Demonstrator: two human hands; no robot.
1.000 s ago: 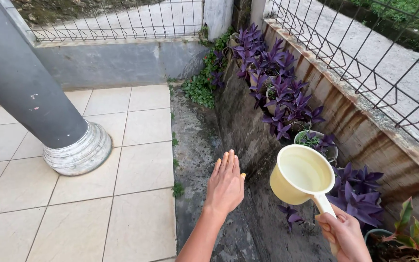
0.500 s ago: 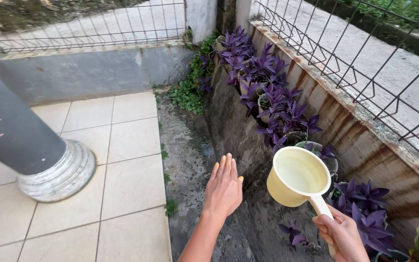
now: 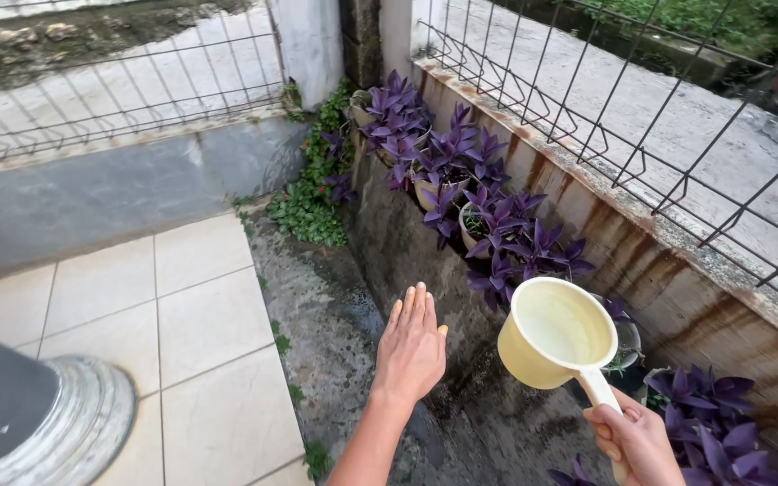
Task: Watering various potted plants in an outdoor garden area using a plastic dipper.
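Right hand point(image 3: 637, 441) down at five o'clock, its grip clamped on the white handle of a pale yellow plastic water dipper point(image 3: 558, 333), and the dipper's round bowl rides just above that hand, mouth tipped toward the camera, water inside. Left hand point(image 3: 411, 346) at six o'clock, flat, fingers together and straight, its grip wide apart and holding nothing, hovering over the dark wet concrete gutter point(image 3: 407, 261). At eight o'clock, the ribbed grey base of a round column point(image 3: 74, 432) sits on cream floor tiles point(image 3: 200, 315). Purple-leaved potted plants point(image 3: 497, 225) run from four o'clock up to twelve along the rust-stained low concrete wall point(image 3: 677, 270); the dipper hangs just beside them. Green creeping weeds point(image 3: 312, 193) fill the corner at eleven o'clock. A wire mesh fence point(image 3: 605, 99) tops the wall at one o'clock.
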